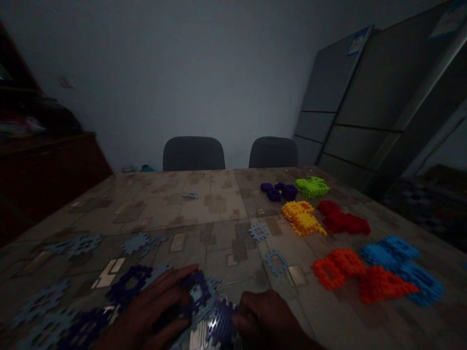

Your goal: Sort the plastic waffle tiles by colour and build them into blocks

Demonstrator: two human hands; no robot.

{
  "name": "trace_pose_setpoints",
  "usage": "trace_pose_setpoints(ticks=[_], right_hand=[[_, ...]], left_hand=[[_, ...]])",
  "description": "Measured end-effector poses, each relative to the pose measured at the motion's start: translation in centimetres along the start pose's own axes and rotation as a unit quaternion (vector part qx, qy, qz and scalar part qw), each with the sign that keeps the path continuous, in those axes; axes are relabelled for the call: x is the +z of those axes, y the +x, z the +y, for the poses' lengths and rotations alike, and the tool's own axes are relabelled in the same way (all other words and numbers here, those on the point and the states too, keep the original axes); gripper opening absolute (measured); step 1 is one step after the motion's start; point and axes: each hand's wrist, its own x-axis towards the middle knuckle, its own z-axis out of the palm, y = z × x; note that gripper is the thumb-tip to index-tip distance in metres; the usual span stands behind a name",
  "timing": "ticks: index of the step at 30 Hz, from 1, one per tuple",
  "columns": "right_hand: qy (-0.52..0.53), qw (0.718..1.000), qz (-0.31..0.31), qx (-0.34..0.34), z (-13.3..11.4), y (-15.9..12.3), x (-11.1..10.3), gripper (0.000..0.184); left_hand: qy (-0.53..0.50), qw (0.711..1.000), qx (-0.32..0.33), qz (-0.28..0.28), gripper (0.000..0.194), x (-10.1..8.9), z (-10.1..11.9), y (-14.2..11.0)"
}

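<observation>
1. Your left hand [160,304] curls around the left of the purple-and-grey block [221,318], between your hands; your right hand [264,311], fingers closed, seems to pinch its right edge.
2. You appear to be joining pieces.
3. The next move likely calls for lined-up teeth and firm pressure.

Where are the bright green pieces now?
In the head view, the green pieces lie on the table toward its far right corner, beside purple pieces and beyond red pieces.

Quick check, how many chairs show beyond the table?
2: a left chair and a right chair, set apart behind the far edge of the table. Others below tabletop level could be hidden.
</observation>
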Motion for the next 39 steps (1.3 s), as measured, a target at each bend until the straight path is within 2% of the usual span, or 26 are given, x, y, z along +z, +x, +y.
trace_pose_setpoints(ticks=[2, 4, 6, 9, 13, 17, 21, 24, 29, 32, 39], right_hand=[[0.007, 1.0, 0.005, -0.003, -0.1, -0.2, -0.1, 0.019], [-0.006, 1.0, 0.006, -0.013, 0.0, -0.3, 0.1, 0.036], [-0.043, 0.997, 0.022, -0.056, 0.7, -0.3, 1.0, 0.052], [-0.09, 0.985, 0.069, -0.129, 2.2, 0.0, 3.1, 0.053], [-0.102, 0.981, 0.087, -0.141, 3.7, 0.4, 4.7, 0.059], [-0.088, 0.989, 0.037, -0.117, 2.8, 0.2, 3.1, 0.059], [-0.035, 0.998, -0.023, -0.049, 0.5, -0.4, 0.4, 0.057], [-0.009, 0.999, -0.018, -0.026, -0.3, -0.8, -0.7, 0.056], [0.002, 0.999, 0.023, -0.046, -0.1, -1.3, -0.8, 0.053], [-0.002, 0.998, 0.033, -0.051, 0.2, -1.3, -0.7, 0.052], [0.011, 0.991, 0.04, -0.123, 0.9, -1.4, -0.5, 0.057]], left_hand=[[-0.006, 1.0, -0.002, -0.014, 0.017, 0.2, -0.1, -0.2], [-0.007, 1.0, 0.005, -0.03, 0.019, 0.5, 0.0, -0.3], [-0.009, 0.999, 0.011, -0.046, 0.018, 0.7, 0.3, -0.3], [-0.011, 0.998, 0.017, -0.061, 0.017, 0.7, 0.6, -0.1], [-0.007, 0.998, 0.018, -0.065, 0.017, 0.4, 0.8, -0.3], [0.008, 0.998, 0.015, -0.06, 0.023, 0.6, 0.3, -0.9], [0.014, 0.999, 0.02, -0.046, 0.023, 0.6, 0.0, -1.0], [-0.012, 0.999, 0.012, -0.036, 0.02, 0.1, 0.3, -0.6], [-0.081, 0.994, -0.048, -0.058, 0.015, -0.8, 1.0, -0.1], [-0.121, 0.989, -0.061, -0.063, 0.016, -0.9, 1.1, 0.0], [-0.159, 0.978, -0.073, -0.112, 0.055, -0.9, 0.8, 0.0]])
